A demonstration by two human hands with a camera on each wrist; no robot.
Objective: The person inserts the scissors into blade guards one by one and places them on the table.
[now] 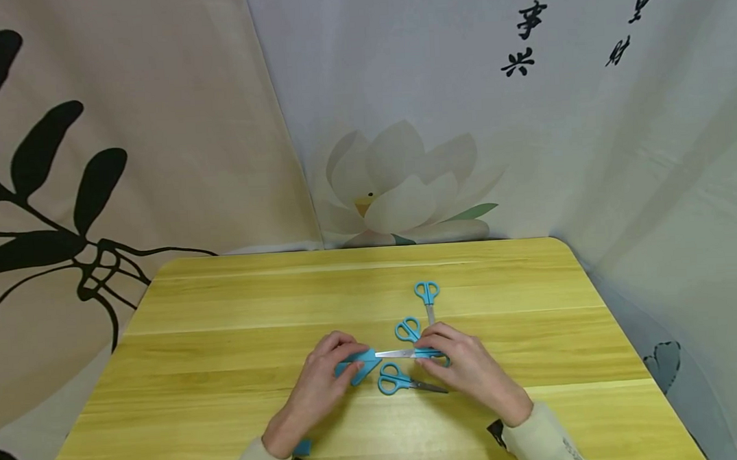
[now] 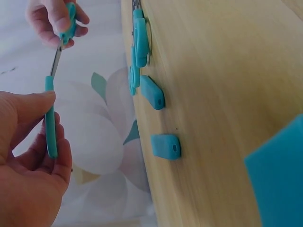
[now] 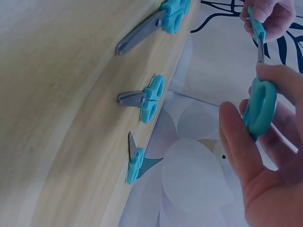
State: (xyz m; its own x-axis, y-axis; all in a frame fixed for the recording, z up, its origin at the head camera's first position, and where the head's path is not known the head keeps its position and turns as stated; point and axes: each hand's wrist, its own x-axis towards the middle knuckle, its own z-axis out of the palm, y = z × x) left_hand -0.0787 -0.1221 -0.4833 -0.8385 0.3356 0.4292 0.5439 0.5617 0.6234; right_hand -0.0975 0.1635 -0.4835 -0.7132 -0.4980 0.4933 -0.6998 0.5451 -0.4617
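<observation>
1. Scissors (image 1: 396, 354) with blue handles, held above the worktop (image 1: 228, 414), between two hands; long axis from left to right, nearly along the far edge of the worktop.
2. At the right end of these held scissors: handle gripped by thumb and fingers of the right hand (image 1: 465, 364). Therefore nearer to this hand than to the other.
3. At the left end of the held scissors: blue sheath (image 2: 50, 130) pinched between thumb and fingers of the left hand (image 1: 318, 378), almost in one line with the blade.
4. Most important relation, as judged here: blade pointing away from the right hand, straight to the mouth of the sheath. Much blade visible outside; not possible to tell exact depth of the tip.
5. Other containers: two more sheaths (image 2: 165, 146), lying on the worktop below the left end of the held scissors. No blade seen in either; insides not shown.
6. Also on the worktop, with blades bare: near pair (image 1: 400, 379), just on the near side of the held scissors; middle pair (image 1: 408, 329), just beyond; far pair (image 1: 427, 292), farther beyond.
</observation>
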